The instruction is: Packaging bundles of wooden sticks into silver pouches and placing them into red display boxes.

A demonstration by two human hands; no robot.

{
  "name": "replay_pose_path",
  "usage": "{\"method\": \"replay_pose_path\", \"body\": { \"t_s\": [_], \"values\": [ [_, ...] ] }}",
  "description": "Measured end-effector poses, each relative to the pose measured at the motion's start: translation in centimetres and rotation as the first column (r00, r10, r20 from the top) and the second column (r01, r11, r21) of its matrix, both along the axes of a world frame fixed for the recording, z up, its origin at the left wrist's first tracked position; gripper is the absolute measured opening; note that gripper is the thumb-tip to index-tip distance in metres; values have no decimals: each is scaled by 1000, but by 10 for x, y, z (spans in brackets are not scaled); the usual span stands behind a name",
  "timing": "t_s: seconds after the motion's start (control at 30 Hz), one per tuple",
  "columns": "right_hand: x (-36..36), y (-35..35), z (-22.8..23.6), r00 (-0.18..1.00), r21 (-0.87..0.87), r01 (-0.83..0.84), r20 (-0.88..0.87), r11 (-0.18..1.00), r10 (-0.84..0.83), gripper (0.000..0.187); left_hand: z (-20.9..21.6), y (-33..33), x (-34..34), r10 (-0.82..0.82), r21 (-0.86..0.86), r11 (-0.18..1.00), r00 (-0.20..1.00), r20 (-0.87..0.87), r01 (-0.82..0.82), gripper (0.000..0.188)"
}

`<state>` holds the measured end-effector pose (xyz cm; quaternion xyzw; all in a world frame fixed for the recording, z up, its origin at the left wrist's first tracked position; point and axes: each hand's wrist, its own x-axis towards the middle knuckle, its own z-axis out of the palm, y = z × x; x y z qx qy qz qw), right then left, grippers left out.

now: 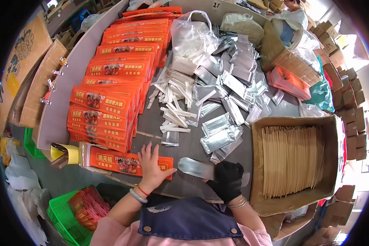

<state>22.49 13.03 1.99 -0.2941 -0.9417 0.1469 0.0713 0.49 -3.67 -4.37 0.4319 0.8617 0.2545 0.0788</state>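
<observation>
My left hand (151,170) lies with spread fingers on the right part of an orange printed packet (115,161) at the table's front edge. A red cord and a pale bangle circle that wrist. Opposite it, my black-gloved right hand (228,178) grips one end of a flat, shiny, silvery packet (194,167). The packet's rounded free end points left, just short of my left thumb. Beyond my hands lie loose silvery packets (221,139) and a heap of short white strips (177,90).
Overlapping orange packets (110,69) fill the table's left side. A cardboard box (256,164) of thin wooden sticks (293,162) stands at right. A yellow holder (71,155) sits at the front left. Below is a green basket (57,213). Behind stands a white plastic bag (192,37).
</observation>
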Motion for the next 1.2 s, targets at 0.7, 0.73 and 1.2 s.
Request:
{"method": "replay_pose_path", "body": {
  "t_s": [0.7, 0.73, 1.2],
  "values": [
    [110, 72, -44, 712, 205, 700, -129, 684, -690, 39, -21, 104, -71, -345, 43, 927, 890, -297, 373, 5],
    [130, 76, -43, 678, 294, 729, -188, 618, -710, 35, -17, 107, -67, -369, 55, 915, 883, -288, 400, 5],
    [150, 122, -51, 497, 428, 752, 131, 501, -858, 14, 7, 103, -31, -368, 210, 913, 928, 51, 351, 7]
  ]
}}
